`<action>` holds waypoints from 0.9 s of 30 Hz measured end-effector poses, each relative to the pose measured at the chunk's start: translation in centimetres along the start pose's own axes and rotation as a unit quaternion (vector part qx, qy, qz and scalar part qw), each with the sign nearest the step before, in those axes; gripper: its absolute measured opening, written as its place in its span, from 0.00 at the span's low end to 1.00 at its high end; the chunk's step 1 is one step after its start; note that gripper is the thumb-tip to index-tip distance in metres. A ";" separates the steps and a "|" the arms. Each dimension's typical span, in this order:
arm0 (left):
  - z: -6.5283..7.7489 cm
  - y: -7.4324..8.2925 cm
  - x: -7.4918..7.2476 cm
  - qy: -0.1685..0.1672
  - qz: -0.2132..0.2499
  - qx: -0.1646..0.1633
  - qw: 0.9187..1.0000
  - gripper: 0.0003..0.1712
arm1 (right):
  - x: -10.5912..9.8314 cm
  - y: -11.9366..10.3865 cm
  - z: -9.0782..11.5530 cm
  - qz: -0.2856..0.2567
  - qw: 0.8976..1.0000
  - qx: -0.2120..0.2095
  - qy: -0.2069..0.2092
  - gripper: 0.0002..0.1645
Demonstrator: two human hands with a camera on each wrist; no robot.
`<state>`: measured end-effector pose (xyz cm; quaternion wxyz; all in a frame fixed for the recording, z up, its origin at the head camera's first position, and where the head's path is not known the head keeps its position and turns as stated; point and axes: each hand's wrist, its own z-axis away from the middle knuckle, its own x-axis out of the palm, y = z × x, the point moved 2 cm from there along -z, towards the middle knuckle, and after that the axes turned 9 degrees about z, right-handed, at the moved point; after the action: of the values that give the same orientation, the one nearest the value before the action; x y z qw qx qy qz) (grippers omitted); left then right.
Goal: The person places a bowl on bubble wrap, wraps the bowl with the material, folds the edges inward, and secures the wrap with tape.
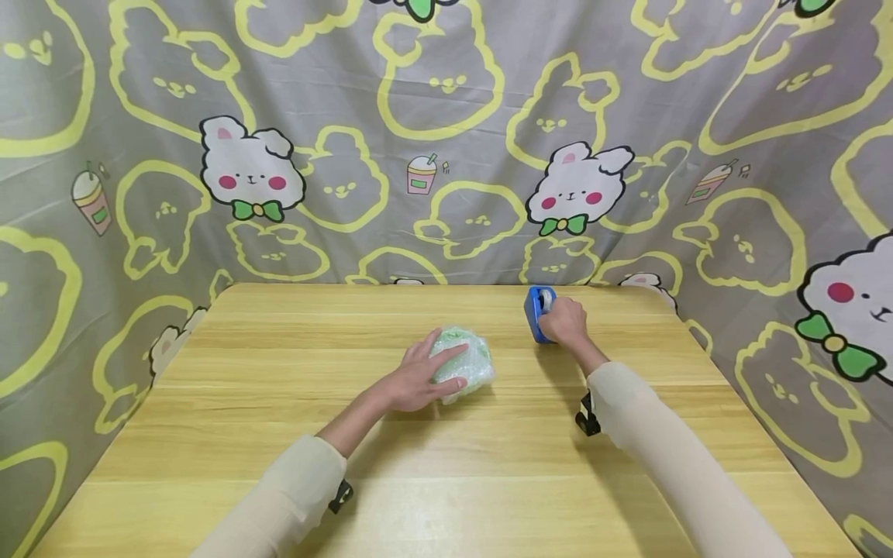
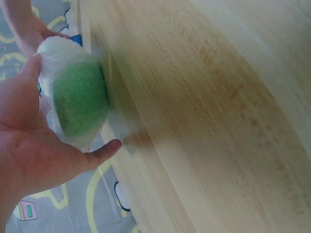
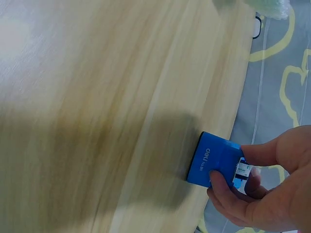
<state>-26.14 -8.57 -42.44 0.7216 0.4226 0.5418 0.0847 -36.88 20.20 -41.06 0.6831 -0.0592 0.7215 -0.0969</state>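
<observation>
Bubble-wrapped bundle: a green thing inside clear bubble wrap (image 1: 469, 367), near the middle of the worktop (image 1: 279, 372), somewhat closer to the far edge than to the near one.
Bundle and hands: it lies under the fingers of the left hand (image 1: 416, 380) and well to the left of the right hand (image 1: 567, 320), between the two.
Left hand: fingers extended and spread over the bundle's left side and top, not curled round it; in the left wrist view the thumb stands out straight, apart from the wrap.
Blue tape dispenser: body (image 1: 533, 316) close to the far edge of the worktop, right of the bundle and well apart from it; "deli" is printed on its side, and a roll of tape (image 1: 547, 299) shows in it. Whether its base touches the wood cannot be told.
Right hand: grips the dispenser at the roll end, thumb and fingers curled about it.
Sleeves: cream, the left one (image 1: 279, 488) crossing the near edge left of centre, the right one (image 1: 673, 446) coming in toward the near right corner.
Wrist gear: a black device (image 1: 588, 415) under the right cuff, another (image 1: 340, 497) under the left.
Patterned cloth: grey (image 1: 342, 101), with yellow outlines and white rabbits, hanging behind the far edge and along both sides.
</observation>
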 end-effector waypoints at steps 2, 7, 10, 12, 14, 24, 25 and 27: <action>0.0 0.0 0.0 0.000 -0.001 0.001 1.000 0.36 | -0.1 -0.1 0.0 -0.002 1.000 0.001 -0.005 0.13; 0.1 0.1 0.0 0.001 0.001 0.002 1.000 0.36 | -0.6 0.1 0.0 -0.067 0.995 0.048 -0.053 0.19; 0.1 0.1 -0.1 0.001 0.003 0.001 1.000 0.36 | -0.8 0.2 0.0 -0.133 0.983 0.092 -0.087 0.23; 0.1 0.1 -0.1 0.001 0.003 0.002 1.000 0.36 | -0.9 0.4 0.0 -0.179 0.971 0.119 -0.104 0.23; 0.1 0.1 -0.1 0.001 0.005 0.003 1.000 0.36 | -0.9 0.5 -0.1 -0.213 0.961 0.135 -0.111 0.24; 0.1 0.1 0.0 0.004 0.004 0.007 1.000 0.36 | -1.1 0.7 0.1 -0.319 0.927 0.149 -0.130 0.31; 0.1 0.1 0.1 0.004 0.004 0.006 1.000 0.36 | -1.2 0.8 0.1 -0.328 0.924 0.149 -0.131 0.32; 0.1 0.1 0.2 0.003 0.003 0.003 1.000 0.36 | -1.1 0.9 0.2 -0.340 0.918 0.152 -0.135 0.34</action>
<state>-25.97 -8.49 -42.50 0.7182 0.4263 0.5431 0.0870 -36.61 21.33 -40.19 0.7006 -0.2090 0.5354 -0.4229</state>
